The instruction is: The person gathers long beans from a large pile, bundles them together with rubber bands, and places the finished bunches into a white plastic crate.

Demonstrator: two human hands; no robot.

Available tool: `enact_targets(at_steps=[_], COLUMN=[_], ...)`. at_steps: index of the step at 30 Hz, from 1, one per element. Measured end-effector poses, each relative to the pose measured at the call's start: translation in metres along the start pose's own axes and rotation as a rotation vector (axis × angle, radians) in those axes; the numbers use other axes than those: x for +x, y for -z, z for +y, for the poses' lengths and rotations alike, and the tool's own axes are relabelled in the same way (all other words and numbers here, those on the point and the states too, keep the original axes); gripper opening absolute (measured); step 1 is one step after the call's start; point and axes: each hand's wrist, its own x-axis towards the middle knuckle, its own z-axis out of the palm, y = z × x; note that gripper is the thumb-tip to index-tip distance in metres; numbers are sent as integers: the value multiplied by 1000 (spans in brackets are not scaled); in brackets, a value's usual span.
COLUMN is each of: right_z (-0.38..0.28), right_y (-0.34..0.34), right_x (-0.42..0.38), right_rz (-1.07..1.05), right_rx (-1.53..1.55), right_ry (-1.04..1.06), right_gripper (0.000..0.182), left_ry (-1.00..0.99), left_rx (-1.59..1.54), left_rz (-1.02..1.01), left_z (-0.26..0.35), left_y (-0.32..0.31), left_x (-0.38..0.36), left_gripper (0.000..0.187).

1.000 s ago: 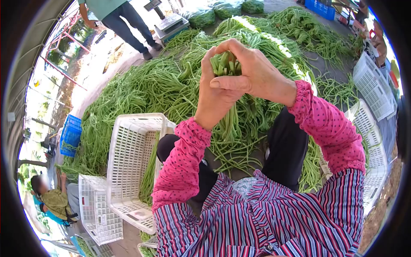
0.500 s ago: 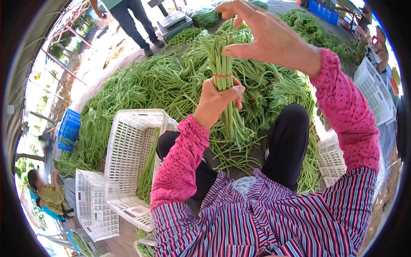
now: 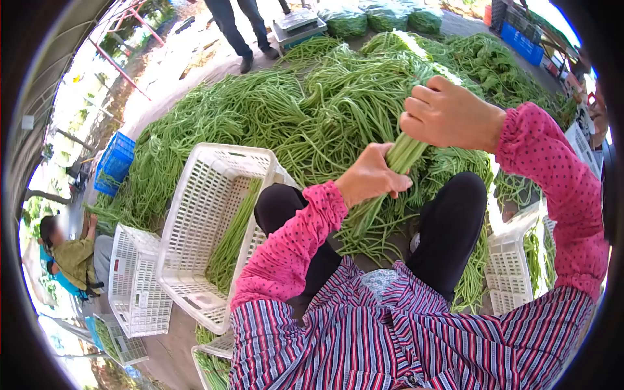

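A bundle of long green beans slants up to the right between my hands in the head view. My left hand wraps round its lower part, thumb across the front. Higher up, my right hand is closed round the same bundle, fingers curled over it. The red band seen earlier does not show; my right hand may cover it. Loose bean ends hang below my left hand, over the big heap of long beans on the ground.
By my left knee a white crate holds long beans, with another white crate beyond it. A white crate stands at my right. Behind the heap are a scale and filled bags. A person sits far left; another stands behind.
My right hand has come down from open above the bundle and closed round its upper part. The bundle has tilted from upright toward the right. The camera view has shifted slightly.
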Motion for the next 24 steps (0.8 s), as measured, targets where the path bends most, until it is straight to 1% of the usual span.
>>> enact_targets(at_steps=[2,4,5,6,10,12,13,15,16,17,18,20,22,23,24], right_z=[10,23,26,27,32,36,37,39,38,38,39,44,56,63,73], right_y=[9,17,21,24,34,36,36,38,41,43,43,38,34,30,24], right_x=[-6,-13,-16,-18,-28,-37,-43,-50,-52,-54,-57,-62,-65,-65,-63], right_rz=[58,19,32,44,46,36,21,6,-14,-33,-34,11,-29,-9,15], right_rx=[-66,-106,-129,-115,-139,-171,-181,-193,-185,-171,-157,-126,-47,-71,-101], right_ry=[0,-22,-20,-19,-43,-65,-87,-105,-123,-136,-118,-226,-317,-321,-327], right_gripper=[13,11,11,11,10,10,10,11,12,14,14,19,35,42,50], left_ry=[-37,-55,-57,-50,-65,-155,-161,-52,-55,-54,-75,-130,-183,-276,-133], left_rx=[39,102,138,96,120,272,280,161,168,159,225,391,667,808,941], left_rz=[16,24,27,19,16,63,61,60,18,27,17,49,116,153,196], left_z=[-12,-20,-20,-20,-23,-38,-36,-31,-30,-22,-12,7,41,50,77], left_y=[0,2,1,-1,-2,2,1,1,2,4,7,16,38,51,59], left_x=[-6,-9,-11,-13,-12,-9,-10,-13,-13,-14,-14,-15,-20,-23,-35], left_gripper=[23,24,24,25,25,28,28,32,34,34,34,32,28,24,25])
